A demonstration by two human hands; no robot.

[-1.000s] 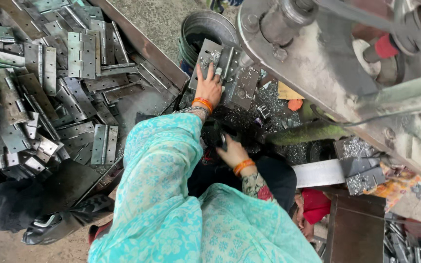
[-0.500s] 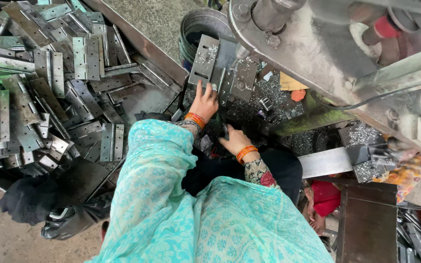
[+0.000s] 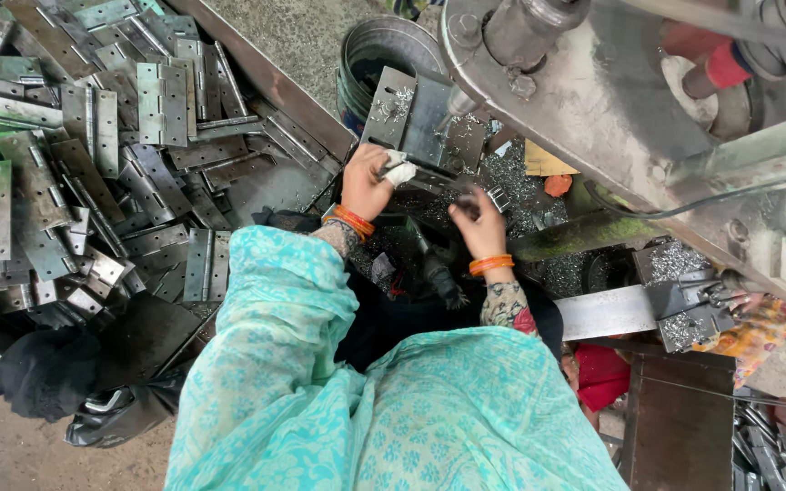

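Your two hands work on one metal plate [image 3: 429, 127] that lies on the machine's bed, strewn with bright metal shavings [image 3: 502, 182], just under the big grey machine [image 3: 611, 100]. Your left hand [image 3: 366, 182] is curled at the plate's near edge, fingers closed around one small white rag [image 3: 400, 169]. Your right hand [image 3: 482, 223] rests beside it on the shavings, fingers half bent and narrow, touching one small metal piece [image 3: 499, 197]; you cannot tell whether it is gripped or only touched. Each wrist carries orange bangles [image 3: 354, 221]. Just behind the plate stands one round metal bucket [image 3: 384, 55]. Well to your left lies a heap of metal hinges [image 3: 75, 155], too many to count, some folded flat, some open. Near the heap's lower edge sits one black cloth bundle [image 3: 43, 373] on the floor.
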